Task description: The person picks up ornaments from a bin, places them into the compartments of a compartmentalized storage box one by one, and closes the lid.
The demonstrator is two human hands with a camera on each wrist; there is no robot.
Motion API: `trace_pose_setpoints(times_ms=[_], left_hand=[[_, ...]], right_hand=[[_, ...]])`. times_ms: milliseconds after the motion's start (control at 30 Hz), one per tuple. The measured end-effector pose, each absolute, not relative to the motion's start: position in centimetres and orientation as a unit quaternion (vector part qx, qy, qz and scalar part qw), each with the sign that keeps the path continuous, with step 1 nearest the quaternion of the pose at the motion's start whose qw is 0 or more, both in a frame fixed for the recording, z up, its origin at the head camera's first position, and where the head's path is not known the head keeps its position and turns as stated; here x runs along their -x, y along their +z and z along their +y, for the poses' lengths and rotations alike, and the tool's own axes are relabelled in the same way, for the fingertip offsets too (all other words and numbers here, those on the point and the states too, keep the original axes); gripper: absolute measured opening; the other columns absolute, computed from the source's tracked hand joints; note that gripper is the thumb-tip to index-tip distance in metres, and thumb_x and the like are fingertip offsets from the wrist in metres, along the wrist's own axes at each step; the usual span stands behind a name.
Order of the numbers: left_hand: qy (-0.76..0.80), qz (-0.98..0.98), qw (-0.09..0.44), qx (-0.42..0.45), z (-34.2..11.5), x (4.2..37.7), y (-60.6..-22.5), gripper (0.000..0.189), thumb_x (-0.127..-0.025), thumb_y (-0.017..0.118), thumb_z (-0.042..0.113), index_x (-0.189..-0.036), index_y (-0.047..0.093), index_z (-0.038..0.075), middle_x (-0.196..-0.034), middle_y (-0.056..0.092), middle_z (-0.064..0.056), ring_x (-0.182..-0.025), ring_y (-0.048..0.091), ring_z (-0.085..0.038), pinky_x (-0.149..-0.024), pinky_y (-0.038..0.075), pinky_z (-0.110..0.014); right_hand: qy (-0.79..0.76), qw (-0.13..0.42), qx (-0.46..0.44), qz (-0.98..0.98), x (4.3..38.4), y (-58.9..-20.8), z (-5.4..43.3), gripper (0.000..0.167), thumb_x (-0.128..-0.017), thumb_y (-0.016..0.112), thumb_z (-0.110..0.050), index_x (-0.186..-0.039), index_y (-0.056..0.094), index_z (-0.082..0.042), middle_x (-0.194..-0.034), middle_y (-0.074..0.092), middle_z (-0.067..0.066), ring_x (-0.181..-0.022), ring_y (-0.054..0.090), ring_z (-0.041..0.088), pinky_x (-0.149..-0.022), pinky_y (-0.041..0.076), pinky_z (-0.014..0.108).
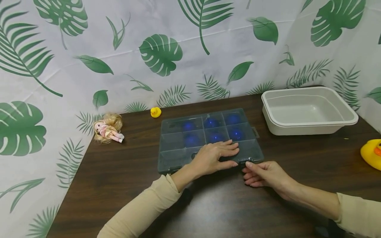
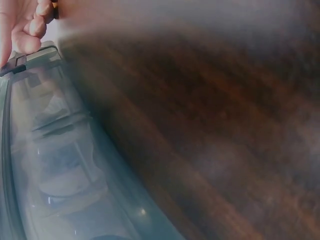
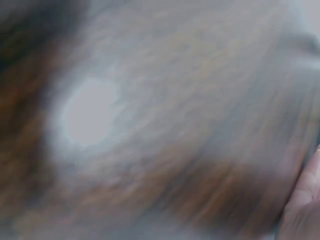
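A see-through grey compartment box (image 1: 178, 158) lies lid down on the table, with several blue balls (image 1: 216, 137) showing through its lid in separate compartments. My left hand (image 1: 212, 157) rests on the front part of the lid, fingers stretched out. At the front right corner my right hand (image 1: 266, 175) holds the box's dark latch (image 1: 244, 162), thumb on top and the other fingers curled below. The left wrist view also catches the right hand (image 2: 30, 27) at this latch. Motion blur fills most of the right wrist view, with part of the right hand (image 3: 302, 200) at its edge.
An off-white plastic basin (image 1: 309, 129) stands at the back right. A large yellow duck (image 1: 372, 153) sits at the right edge. Behind the box are a small yellow duck (image 1: 155, 112) and, farther left, a blond doll (image 1: 108, 129). Leaf-printed cloth hangs behind the table (image 1: 128, 185).
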State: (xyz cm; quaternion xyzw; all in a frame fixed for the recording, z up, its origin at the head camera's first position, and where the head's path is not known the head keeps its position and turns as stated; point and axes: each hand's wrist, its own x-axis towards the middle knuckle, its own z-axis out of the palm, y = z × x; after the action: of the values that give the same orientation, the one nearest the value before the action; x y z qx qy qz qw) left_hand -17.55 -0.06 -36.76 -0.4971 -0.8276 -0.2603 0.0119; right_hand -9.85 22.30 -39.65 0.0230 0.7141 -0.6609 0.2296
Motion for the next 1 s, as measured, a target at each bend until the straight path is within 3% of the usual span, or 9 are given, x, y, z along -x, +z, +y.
trace_pose_setpoints(times_ms=[233,600,1000], left_hand=[[-0.266,-0.832,0.015,0.486,-0.6,17.6,-36.8,0.045,-0.087,0.067,0.032,-0.125,0.06,0.01,-0.134,0.053,-0.001,-0.128,0.047,-0.014,-0.102,0.042,-0.031],[-0.245,-0.83,-0.024,0.5,-1.0,18.3,-35.3,0.055,-0.088,0.064,0.036,-0.135,0.052,0.009,-0.142,0.046,-0.004,-0.134,0.039,-0.017,-0.107,0.036,-0.029],[-0.3,-0.854,-0.017,0.425,-13.4,18.9,-34.1,0.061,-0.083,0.072,0.026,-0.135,0.05,0.003,-0.139,0.049,-0.012,-0.134,0.039,-0.026,-0.11,0.03,-0.047]], right_hand=[[-0.641,0.25,-0.034,0.725,10.5,-39.2,21.7,0.054,-0.098,0.048,-0.039,-0.109,0.063,0.011,-0.085,0.071,0.004,-0.077,0.07,0.016,-0.071,0.057,0.032],[-0.64,0.251,-0.025,0.726,10.3,-39.4,22.1,0.053,-0.099,0.046,-0.037,-0.111,0.061,0.013,-0.088,0.071,0.007,-0.081,0.07,0.019,-0.073,0.057,0.033],[-0.631,0.242,0.067,0.733,10.1,-39.5,21.1,0.043,-0.099,0.049,-0.023,-0.111,0.057,0.018,-0.093,0.07,0.014,-0.084,0.07,0.018,-0.074,0.057,0.031]])
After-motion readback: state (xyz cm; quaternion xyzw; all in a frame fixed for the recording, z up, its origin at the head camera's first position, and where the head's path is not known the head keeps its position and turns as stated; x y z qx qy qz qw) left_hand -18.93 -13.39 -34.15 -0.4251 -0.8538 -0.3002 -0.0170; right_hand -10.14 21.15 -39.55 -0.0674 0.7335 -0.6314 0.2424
